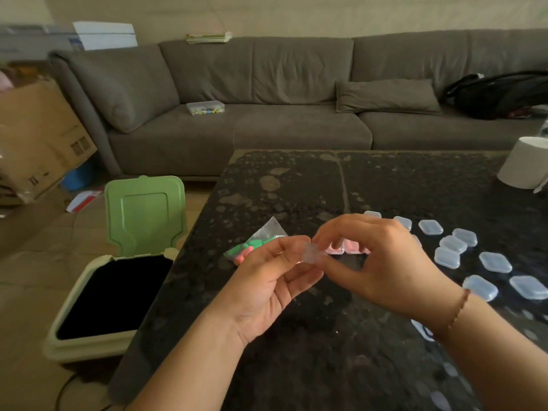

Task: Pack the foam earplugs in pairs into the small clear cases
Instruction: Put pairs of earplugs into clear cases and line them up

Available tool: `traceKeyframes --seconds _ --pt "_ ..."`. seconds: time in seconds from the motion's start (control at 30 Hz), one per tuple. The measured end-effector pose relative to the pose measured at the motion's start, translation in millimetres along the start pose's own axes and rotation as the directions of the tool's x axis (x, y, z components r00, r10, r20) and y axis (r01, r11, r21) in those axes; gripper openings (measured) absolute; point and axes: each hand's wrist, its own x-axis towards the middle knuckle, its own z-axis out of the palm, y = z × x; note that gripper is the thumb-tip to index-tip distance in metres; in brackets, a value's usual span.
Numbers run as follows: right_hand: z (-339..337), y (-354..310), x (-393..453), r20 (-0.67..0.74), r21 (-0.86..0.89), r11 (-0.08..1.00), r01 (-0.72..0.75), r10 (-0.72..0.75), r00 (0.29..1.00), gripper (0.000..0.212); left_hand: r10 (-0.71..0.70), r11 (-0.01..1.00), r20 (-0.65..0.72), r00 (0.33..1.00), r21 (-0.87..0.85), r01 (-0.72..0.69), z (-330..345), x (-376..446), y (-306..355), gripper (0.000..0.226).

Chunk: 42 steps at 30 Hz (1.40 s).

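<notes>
Both forearms enter from 6 o'clock, raised over the dark speckled bench (296, 179). Left hand (267, 280), palm up, fingers curled; thumb and forefinger pinch one side of a small clear case (311, 253). Right hand (382, 262), fingers bent, pinches the opposite side of the same case from 3 o'clock. Case is held in the air between the two hands, above the bench; blurred, so cannot tell whether its lid is up or whether anything lies inside. Thin bracelet (459, 307) on the right wrist.

Clear plastic bag (261, 241) holding green and pink-orange foam earplugs (246, 250) lies on the bench at 11 o'clock of the left hand, partly hidden behind its fingers. Filled cases (350, 247) showing pink contents sit on the bench just behind the hands, mostly hidden by the right fingers; count not readable.

Empty clear cases (453, 244) lie scattered on the bench at 2 to 4 o'clock of the right hand, lids down, some touching, others apart.

White cylindrical object (525, 164) at the bench's far right edge. Bin (89, 330) with green lid (145, 215) raised stands on the floor at 9 o'clock, beside the bench. Grey sofa (267, 114) at 12 o'clock; cardboard box (38, 132) at 10 o'clock.
</notes>
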Motion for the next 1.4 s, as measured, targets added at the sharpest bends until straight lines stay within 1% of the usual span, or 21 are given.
traceKeyframes --seconds 0.1,0.17,0.2,0.23,0.27,0.33,0.4,0.47,0.6,0.73,0.93,1.1,1.2,1.33,1.4 --pt "6 -3 0 -0.007 -0.167 0.984 0.064 -0.066 0.998 0.029 0.067 0.991 -0.002 0.998 0.116 -0.066 1 1 -3 0.053" --pt "11 -3 0 -0.038 -0.185 0.979 0.091 -0.099 0.994 0.025 0.091 0.989 -0.021 0.996 0.122 -0.088 1 3 -4 0.053" --pt "12 -2 0 -0.08 -0.141 0.987 0.07 -0.082 0.993 0.022 0.084 0.993 -0.022 0.996 0.085 -0.081 2 2 -3 0.059" --pt "12 -3 0 -0.115 -0.058 0.998 0.029 -0.035 0.993 0.021 0.061 0.998 -0.017 0.998 0.029 -0.061 2 1 -3 0.066" --pt "10 -3 0 -0.129 0.044 0.999 -0.014 0.019 0.992 0.021 0.034 0.999 -0.003 0.999 -0.03 -0.034 3 0 -2 0.068" --pt "7 -6 1 -0.101 0.189 0.98 -0.06 0.08 0.992 0.023 -0.004 0.996 0.035 0.999 -0.091 0.008 3 -2 -3 0.057" --pt "5 -8 1 -0.067 0.255 0.965 -0.064 0.084 0.994 0.023 -0.008 0.995 0.06 0.998 -0.102 0.014 3 -3 -4 0.048" --pt "4 -8 1 -0.07 0.278 0.959 -0.052 0.074 0.995 0.017 0.012 0.995 0.064 0.998 -0.098 -0.005 2 -1 -5 0.044" --pt "4 -6 0 -0.155 0.139 0.99 -0.002 0.024 0.988 0.014 0.04 0.998 0.055 0.998 -0.043 -0.037 2 2 -5 0.04" --pt "6 -2 -1 -0.202 -0.004 1.0 0.021 -0.021 0.979 0.007 0.06 0.998 0.07 0.996 -0.003 -0.06 0 3 -4 0.036" --pt "8 -2 0 -0.225 -0.138 0.989 0.058 -0.088 0.97 0.013 0.067 0.998 0.066 0.996 0.017 -0.068 -1 2 -5 0.032" --pt "12 0 0 -0.248 -0.173 0.984 0.049 -0.092 0.964 0.013 0.081 0.996 0.059 0.995 0.043 -0.083 0 2 -6 0.032" --pt "14 0 0 -0.255 -0.162 0.987 0.01 -0.051 0.966 0.016 0.073 0.996 0.029 0.997 0.055 -0.075 1 2 -6 0.033" --pt "17 1 1 -0.248 -0.126 0.99 -0.056 0.023 0.968 0.023 0.08 0.992 -0.014 0.997 0.101 -0.078 0 3 -6 0.044" --pt "18 1 1 -0.236 -0.105 0.991 -0.083 0.056 0.97 0.026 0.08 0.991 -0.015 0.997 0.112 -0.078 -1 3 -6 0.045"
